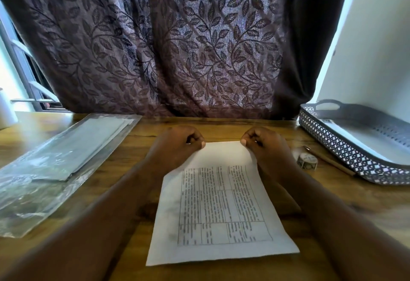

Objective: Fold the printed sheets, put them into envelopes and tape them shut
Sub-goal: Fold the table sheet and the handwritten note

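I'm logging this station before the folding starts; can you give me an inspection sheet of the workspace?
Surface: wooden table.
Job's things: printed sheet, unfolded, centre; envelope pack in clear plastic, left; tape roll, right.
Clutter: pen beside the tape roll; lattice tray, right.
Hands: left hand and right hand each pinch a far corner of the sheet.
Cables: nothing seen.
Surroundings: leaf-patterned curtain behind; window at left.

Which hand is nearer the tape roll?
Right. The right hand, pinching a far corner of the sheet, sits left of the tape roll; the left hand pinches the other corner.
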The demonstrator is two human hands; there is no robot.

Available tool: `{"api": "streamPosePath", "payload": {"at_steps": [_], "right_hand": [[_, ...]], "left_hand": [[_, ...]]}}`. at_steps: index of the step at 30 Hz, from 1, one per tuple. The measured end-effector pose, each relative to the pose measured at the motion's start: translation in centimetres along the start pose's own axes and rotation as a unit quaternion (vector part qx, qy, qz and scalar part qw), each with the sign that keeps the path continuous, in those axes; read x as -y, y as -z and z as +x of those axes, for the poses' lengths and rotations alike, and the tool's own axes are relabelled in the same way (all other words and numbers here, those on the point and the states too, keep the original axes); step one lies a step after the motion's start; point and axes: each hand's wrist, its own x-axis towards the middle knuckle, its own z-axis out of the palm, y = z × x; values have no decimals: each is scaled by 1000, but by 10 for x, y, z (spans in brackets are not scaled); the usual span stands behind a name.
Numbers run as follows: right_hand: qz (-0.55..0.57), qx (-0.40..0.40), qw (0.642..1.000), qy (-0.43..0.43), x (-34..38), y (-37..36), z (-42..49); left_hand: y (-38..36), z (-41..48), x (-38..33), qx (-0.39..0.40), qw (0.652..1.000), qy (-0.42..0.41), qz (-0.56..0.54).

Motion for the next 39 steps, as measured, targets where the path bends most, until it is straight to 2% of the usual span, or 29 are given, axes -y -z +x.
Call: {"api": "streamPosePath", "payload": {"at_steps": [6, 12, 15, 18, 20, 23, 25, 27, 31, 36, 39], "right_hand": [[-12, -3, 999, -43, -17, 4, 4], [2, -10, 997, -73, -19, 5, 5], [86, 5, 989, -120, -18, 8, 3], [207, 78, 962, -159, -18, 13, 0], [249, 95, 948, -172, -20, 16, -1], [272, 67, 942, -186, -21, 17, -1], [298, 56, 931, -202, -20, 16, -1], [322, 51, 921, -212, -19, 17, -1], [363, 50, 904, -222, -19, 17, -1], [433, 52, 867, -241, -20, 18, -1], [423, 54, 872, -239, -21, 15, 1]], "left_hand": [[8, 1, 25, 15, 997, 62, -48], [13, 0, 35, -11, 982, 131, -132], [13, -3, 32, -30, 976, 142, -161], [13, -2, 27, -72, 977, 143, -143], [15, -3, 23, -101, 968, 157, -166], [15, -4, 25, -37, 939, 170, -295], [12, -7, 28, 13, 937, 159, -311], [8, -8, 28, 30, 943, 135, -301], [7, -9, 26, 35, 931, 141, -336], [11, -10, 24, 22, 863, 159, -479], [13, -11, 25, 2, 865, 153, -478]]}}
